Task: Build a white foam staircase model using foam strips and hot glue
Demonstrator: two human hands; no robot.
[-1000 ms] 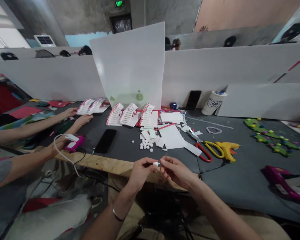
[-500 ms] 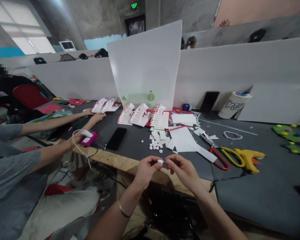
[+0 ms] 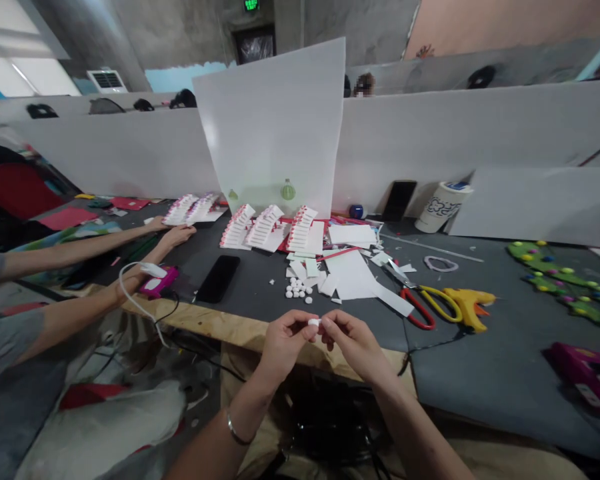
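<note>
A small white piece, too small to name more exactly, is pinched between thumb and forefinger of my left hand. My right hand is closed too, its thumb and fingertips meeting the right end of that piece. Both hands hover just over the table's front edge. Behind them on the dark tabletop lies a cluster of small white balls. Cut white paper scraps spread beside the balls, and several fanned white strips with red ends stand farther back.
To the right lie scissors and a yellow glue gun. A black phone is on the left. Another person's hand reaches toward similar strips. A white board stands behind; a paper cup is at back right.
My right fingertips have come in against the white piece, closing the small gap between the hands. The view has turned to the right, so a purple object now shows at the right.
</note>
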